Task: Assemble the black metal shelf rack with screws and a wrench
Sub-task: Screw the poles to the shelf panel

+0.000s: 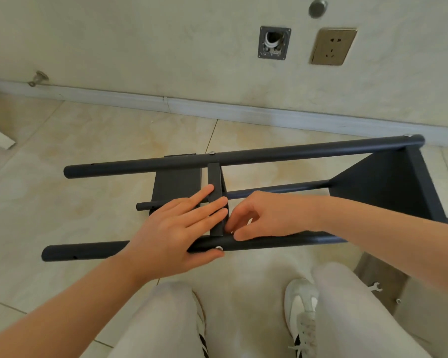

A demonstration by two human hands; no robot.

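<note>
Item: black metal shelf rack point(308, 151), lying on its side on the tiled floor point(88, 140), between the skirting of the wall and my knees.

Item: my left hand point(176, 228), fingers straight and flat across the edge strip point(214, 177) of the middle shelf. The thumb lies against the near tube point(83, 251), touching a silver screw head point(219, 248). It grips nothing.

Item: my right hand point(264, 215), fingers curled, tips gathered where that strip meets the near tube. I cannot tell whether they pinch anything.

Item: wrench point(375, 286), untouched, on cardboard point(367, 267) at the floor's right, beside my right leg.
</note>
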